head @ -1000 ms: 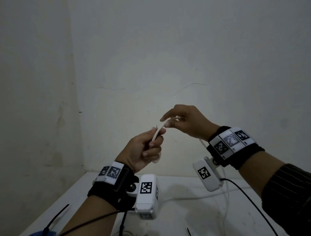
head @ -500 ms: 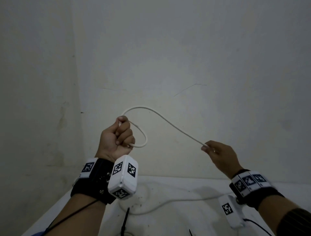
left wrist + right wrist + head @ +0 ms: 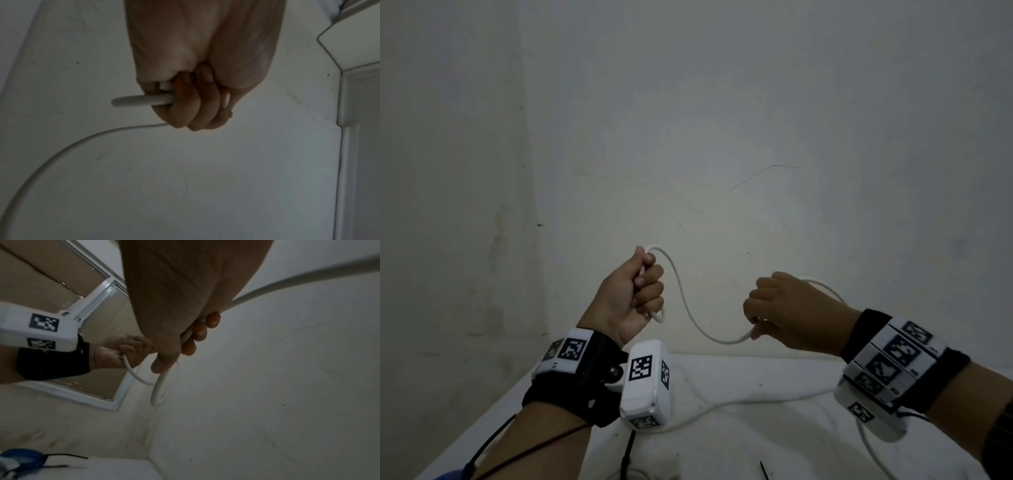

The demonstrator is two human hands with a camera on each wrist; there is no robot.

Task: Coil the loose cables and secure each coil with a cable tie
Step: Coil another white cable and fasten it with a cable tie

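Left hand (image 3: 631, 294) raised before the pale wall (image 3: 722, 120), fingers curled tight around the thin white round cable (image 3: 690, 310), with a short loop sticking out under the fist. Right hand (image 3: 791, 313) at about the same height, well apart from the left, fingers and thumb closed on the same cable. Between both hands a hanging curve; the remaining length down on the white table (image 3: 774, 445). Thin black plastic cable tie (image 3: 764, 471) flat on the table, near edge.
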